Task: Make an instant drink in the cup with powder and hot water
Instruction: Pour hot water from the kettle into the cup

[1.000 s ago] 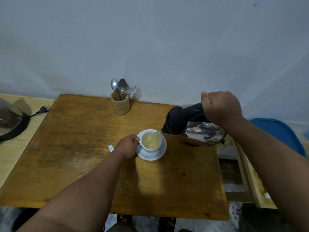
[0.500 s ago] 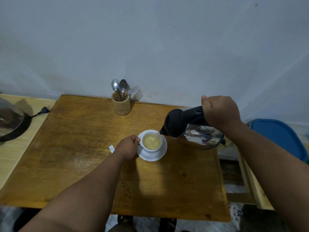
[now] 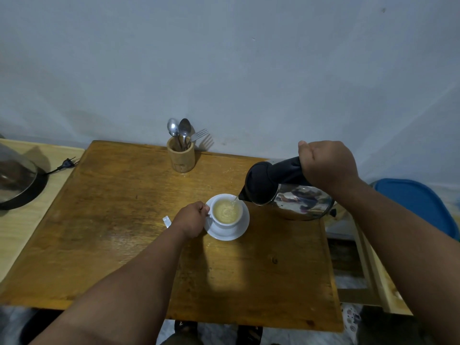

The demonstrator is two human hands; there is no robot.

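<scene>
- far left: 1 dark pan w/ glass lid (image 3: 15, 180) on a pale side table; 1 black plug (image 3: 66, 162) lies just beside it.
- 1 wooden table (image 3: 119, 220) holds the rest.
- 1 small white scrap (image 3: 167, 221), maybe a torn sachet bit, touching or just behind the left wrist; can't tell which.
- left hand (image 3: 190, 219) curled at the cup's left side, fingers look pinched on the handle; handle itself mostly hidden.
- back centre: 1 wooden holder (image 3: 181, 157) w/ 2 spoons + 1 fork, upright.
- 1 cup (image 3: 227, 212) sits on 1 saucer (image 3: 239, 231), mid table, pale yellow foamy liquid near the rim.
- 1 kettle (image 3: 286, 190) tilted, spout just over the cup's right rim, thin stream going in.
- right hand (image 3: 326, 165) fist wrapped tight round the black handle.
- step: pouring hot water. do it well: keep stream thin + centred, level kettle off soon since cup looks nearly full, left hand steady and clear of the stream. stirring prob. not done yet.
- far right: 1 blue chair (image 3: 418, 202), off the table.
</scene>
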